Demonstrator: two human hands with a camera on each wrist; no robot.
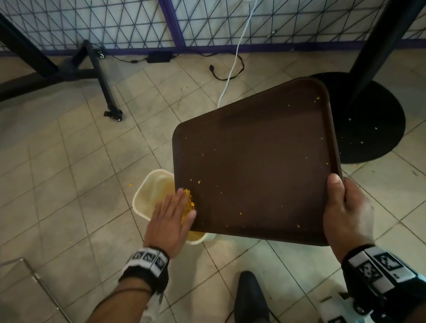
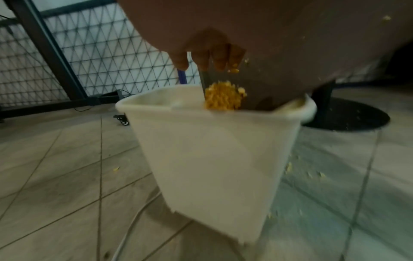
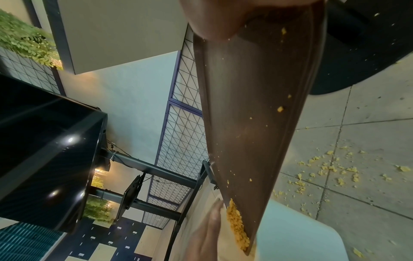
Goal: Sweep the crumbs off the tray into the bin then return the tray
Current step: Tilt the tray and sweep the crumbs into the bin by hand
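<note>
A dark brown tray (image 1: 255, 163) is tilted over a cream bin (image 1: 143, 196) on the tiled floor, its low left corner over the bin's mouth. My right hand (image 1: 346, 210) grips the tray's near right edge, thumb on top. My left hand (image 1: 171, 214) lies flat with straight fingers against a heap of yellow crumbs (image 1: 189, 203) at the tray's low corner. In the left wrist view the crumbs (image 2: 223, 97) sit at the bin's rim (image 2: 156, 104). Small crumbs speckle the tray (image 3: 257, 106) in the right wrist view, with the heap (image 3: 238, 227) at its low end.
A round black table base (image 1: 370, 117) and its pole stand right behind the tray. Spilled crumbs (image 3: 330, 169) lie on the floor tiles to the right of the bin. Cables (image 1: 228, 69) and a wheeled black frame (image 1: 106, 93) sit near the mesh wall. A dark shoe (image 1: 252, 302) is below.
</note>
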